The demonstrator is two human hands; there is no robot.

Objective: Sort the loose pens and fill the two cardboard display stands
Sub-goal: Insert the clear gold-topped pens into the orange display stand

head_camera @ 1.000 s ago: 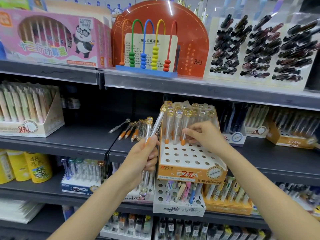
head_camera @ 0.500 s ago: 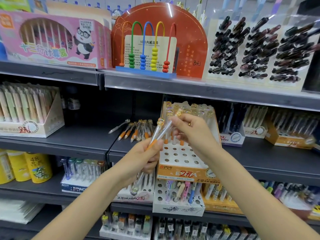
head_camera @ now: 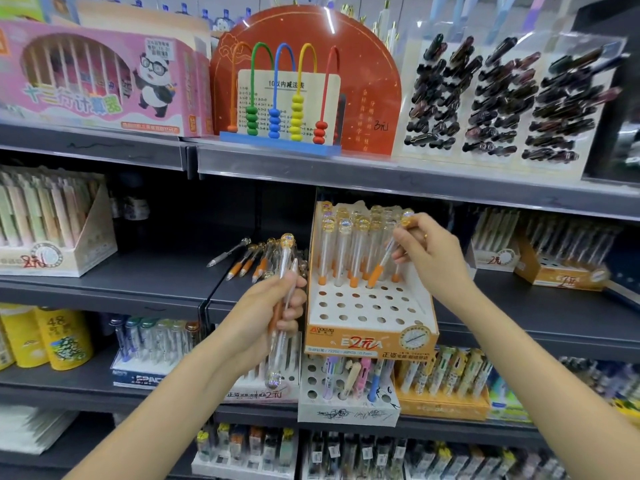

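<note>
On the middle shelf: one orange cardboard stand, back rows filled with clear pens, front holes bare. Right hand, fingers pinching one orange-tipped pen, tilted, tip at a hole. Left hand, fingers curled round a small bundle of pens, just left of the stand. Loose pens lie on the shelf behind.

Clear glossy plastic pens stand in a matt cardboard display stand on a dark matt shelf.
</note>
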